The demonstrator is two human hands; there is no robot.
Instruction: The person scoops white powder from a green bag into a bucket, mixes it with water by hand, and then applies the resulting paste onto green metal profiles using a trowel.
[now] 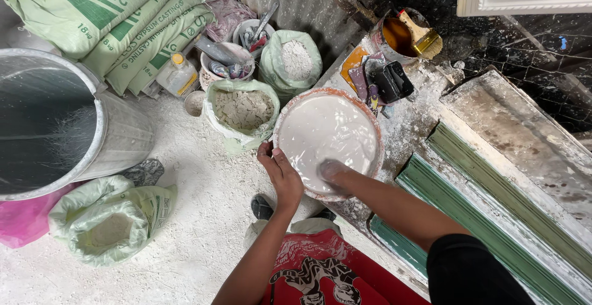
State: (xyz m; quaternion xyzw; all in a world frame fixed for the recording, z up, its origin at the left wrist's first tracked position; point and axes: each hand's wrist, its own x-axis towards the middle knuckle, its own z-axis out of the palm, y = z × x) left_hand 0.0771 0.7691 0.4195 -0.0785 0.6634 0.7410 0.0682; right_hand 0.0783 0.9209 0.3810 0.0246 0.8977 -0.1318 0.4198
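A round basin (375,133) with an orange-brown rim stands on a plaster-splashed bench, full of smooth white liquid plaster (324,129). My left hand (280,172) grips the basin's near-left rim, fingers curled over the edge. My right hand (333,170) is sunk in the white mix at the near side, coated in it, so its fingers are hidden.
A green moulding form (493,194) lies on the bench at right. A tin of brown liquid with a brush (419,37) stands behind the basin. Open bags of powder (243,111), (296,58), stacked sacks (123,21), a large drum (92,151) and a floor bag (111,231) crowd the left.
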